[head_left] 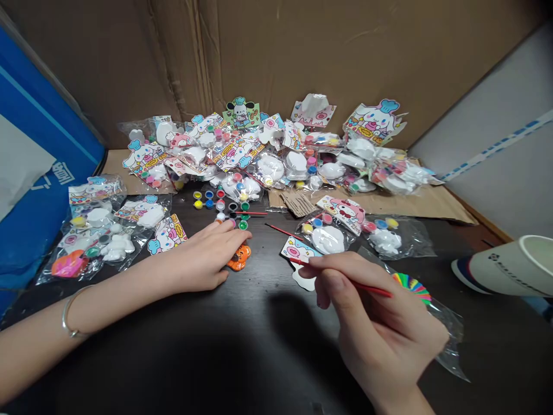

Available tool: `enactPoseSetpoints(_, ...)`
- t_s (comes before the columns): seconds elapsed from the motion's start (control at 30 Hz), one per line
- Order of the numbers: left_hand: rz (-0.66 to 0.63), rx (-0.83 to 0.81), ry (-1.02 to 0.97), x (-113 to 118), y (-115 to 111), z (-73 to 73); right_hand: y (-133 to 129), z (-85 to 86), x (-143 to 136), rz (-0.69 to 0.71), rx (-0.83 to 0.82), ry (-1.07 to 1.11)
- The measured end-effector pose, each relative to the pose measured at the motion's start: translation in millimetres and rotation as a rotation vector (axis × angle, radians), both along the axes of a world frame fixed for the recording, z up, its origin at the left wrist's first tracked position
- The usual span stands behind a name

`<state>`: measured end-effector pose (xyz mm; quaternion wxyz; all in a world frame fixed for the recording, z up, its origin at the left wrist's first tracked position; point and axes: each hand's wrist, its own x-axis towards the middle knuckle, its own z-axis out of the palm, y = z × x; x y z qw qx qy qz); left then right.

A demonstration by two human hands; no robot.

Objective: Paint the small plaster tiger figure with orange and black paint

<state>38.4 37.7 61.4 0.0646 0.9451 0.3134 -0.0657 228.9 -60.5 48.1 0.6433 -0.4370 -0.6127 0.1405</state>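
Note:
My left hand point(205, 256) reaches over the table with its fingers stretched out, the fingertips at the near row of paint pots point(220, 206). An orange painted figure point(240, 257) with dark markings lies partly under that hand, between index finger and thumb. I cannot tell whether the hand touches it. In a pen-like grip, my right hand point(375, 323) is closed on a red paintbrush point(374, 289), which points left. Just beyond are a dark-tipped brush point(280, 229) and a white figure point(305, 280) beside a printed card point(297, 249).
Bagged white figures with paints point(270, 167) are heaped along the cardboard wall point(280, 57). More bags point(99, 216) lie at left, with a pink-orange painted piece point(69, 264). A rainbow-striped piece point(412, 288) sits behind my right hand. A paper cup point(505, 265) stands far right.

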Motion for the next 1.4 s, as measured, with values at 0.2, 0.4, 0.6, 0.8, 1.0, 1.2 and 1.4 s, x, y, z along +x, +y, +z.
enactPoseSetpoints(0.2,0.025,-0.091,0.026,2.7,0.4,0.9,-1.2,-0.1,-0.8,0.014,0.002,-0.011)
enactPoseSetpoints(0.4,0.049,-0.189,0.055,-0.2,1.0,2.0,0.2,-0.6,-1.3,0.012,0.001,0.002)
enactPoseSetpoints(0.6,0.026,-0.165,0.018,-4.2,-1.2,0.2,0.9,-3.4,-2.4,0.002,-0.026,0.015)
enactPoseSetpoints(0.8,0.058,-0.147,-0.095,-6.6,-0.8,-10.1,2.9,-6.3,-0.3,-0.015,-0.060,0.034)
enactPoseSetpoints(1.0,0.240,-0.429,-0.500,-17.7,-9.3,-17.7,1.8,-2.3,-0.3,-0.062,-0.121,0.209)
enactPoseSetpoints(1.2,0.488,-0.836,-0.755,-21.5,-31.5,-25.6,16.7,-3.6,-6.2,-0.014,-0.230,0.431)
enactPoseSetpoints(1.4,0.472,-1.464,-0.991,-17.1,-46.6,-54.7,60.3,-15.6,-24.5,0.057,-0.327,0.427)
